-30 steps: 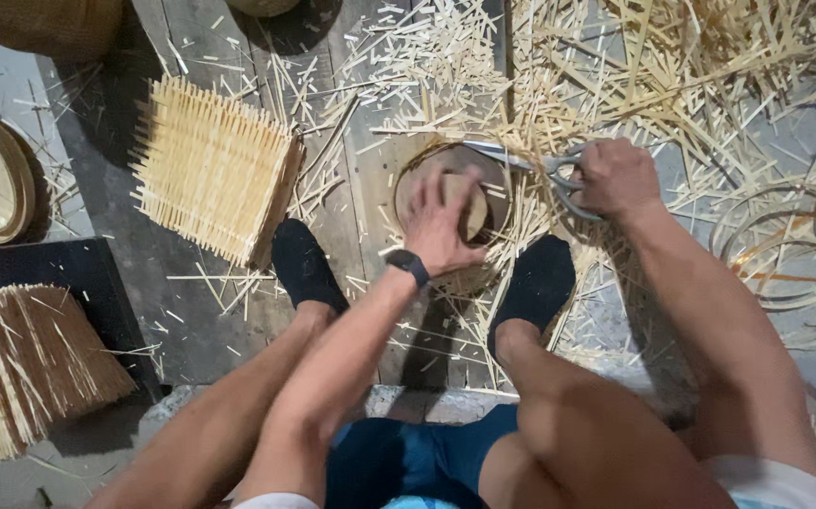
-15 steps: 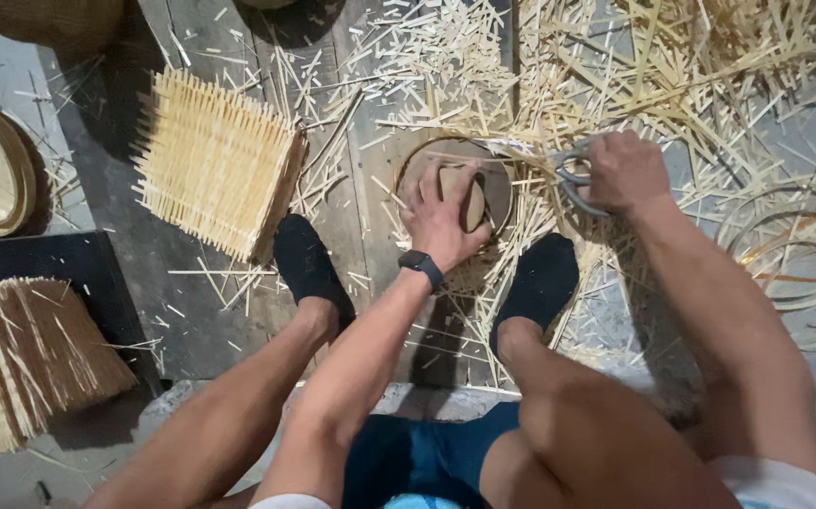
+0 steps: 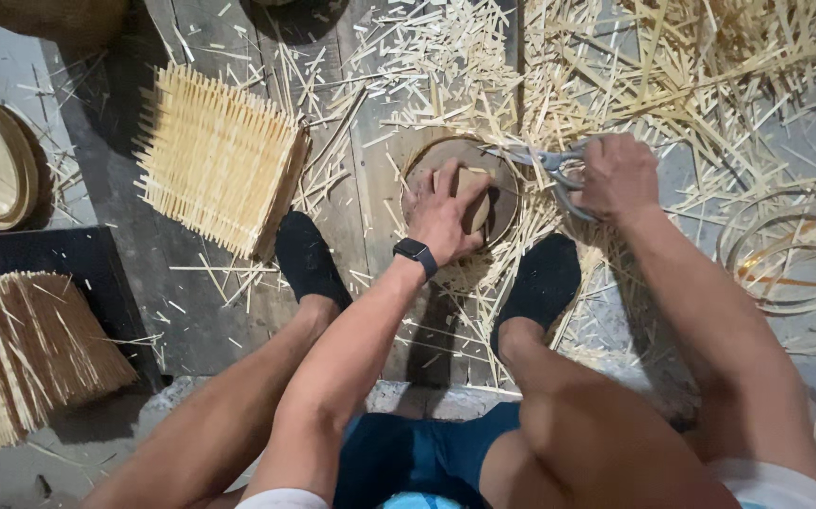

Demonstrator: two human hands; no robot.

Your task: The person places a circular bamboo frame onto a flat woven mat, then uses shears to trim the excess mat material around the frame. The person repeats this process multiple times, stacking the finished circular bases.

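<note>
My left hand (image 3: pixel 444 213) presses down on a small wooden block (image 3: pixel 473 193) inside a round woven bamboo piece (image 3: pixel 461 156) that lies on the floor between my feet. My right hand (image 3: pixel 615 175) grips a pair of metal scissors (image 3: pixel 538 158), with the blades pointing left at the round piece's upper right rim. A dark watch (image 3: pixel 414 254) sits on my left wrist. My feet in black socks (image 3: pixel 306 258) rest on either side.
A stack of square woven bamboo mats (image 3: pixel 212 159) lies to the left. A bundle of woven mats (image 3: pixel 22 349) rests on a dark board at lower left. Bamboo hoops (image 3: pixel 785 254) lie at right. Trimmed bamboo strips (image 3: pixel 615 66) litter the floor.
My left hand has shifted slightly on the block and the round piece has turned a little. The scissors remain at the rim.
</note>
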